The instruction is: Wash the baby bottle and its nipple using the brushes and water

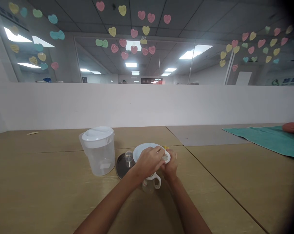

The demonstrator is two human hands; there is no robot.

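Both hands meet above a small clear jug (148, 186) with a white rim and white handle. My left hand (149, 160) is closed, its fingers bent over a white round-edged piece (168, 158) with a clear-looking middle. From the other side my right hand (171, 164) grips the same piece, partly hidden behind it. A bit of something yellow (165, 147) shows at the fingertips, too small to name. Just behind the hands lies a white plate (140, 150), partly covered by my left hand. A small clear cup (128, 156) stands on a dark tray (120, 167) to the left.
A large translucent pitcher (100, 159) with a white lid (98, 133) stands left of the tray. At the far right, a green cloth (266, 138) lies with a reddish object (291, 127) on it. A white wall (147, 105) with glass above borders the wooden table (52, 182).
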